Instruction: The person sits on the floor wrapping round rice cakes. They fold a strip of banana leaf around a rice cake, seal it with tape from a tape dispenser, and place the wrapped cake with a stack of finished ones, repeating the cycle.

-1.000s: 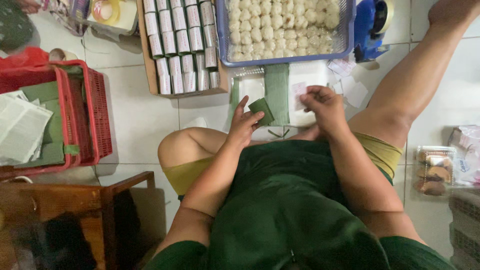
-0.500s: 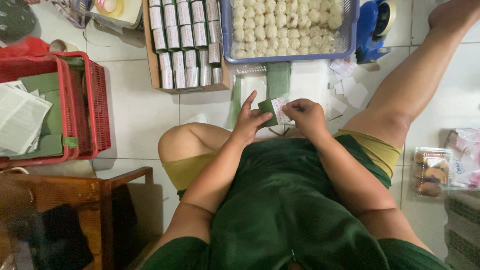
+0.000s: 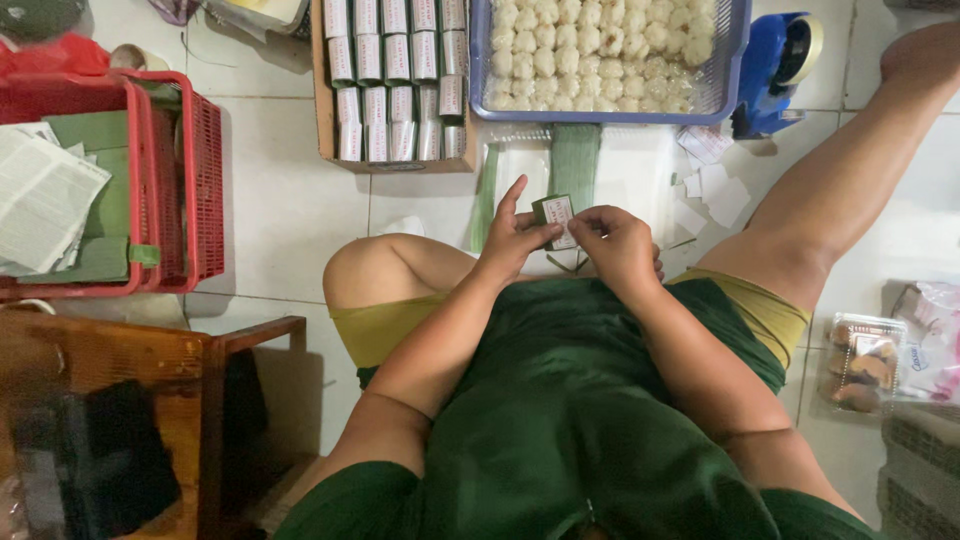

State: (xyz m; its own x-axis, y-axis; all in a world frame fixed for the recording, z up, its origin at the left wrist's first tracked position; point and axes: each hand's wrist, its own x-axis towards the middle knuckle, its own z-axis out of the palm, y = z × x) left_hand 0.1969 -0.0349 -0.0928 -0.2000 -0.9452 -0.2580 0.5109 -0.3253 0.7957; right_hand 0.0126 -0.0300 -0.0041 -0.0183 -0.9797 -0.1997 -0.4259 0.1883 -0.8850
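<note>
The small green packet (image 3: 554, 218) is pinched between both hands above the lap, its long axis tilted roughly upright; left hand (image 3: 511, 241) fingers are closed on its left edge, right hand (image 3: 612, 243) fingers on the label side.

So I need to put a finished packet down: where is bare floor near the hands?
Bare tile lies between the red basket and the left knee, below the cardboard box. Ahead of the hands, leaf strips and paper scraps crowd it.
</note>
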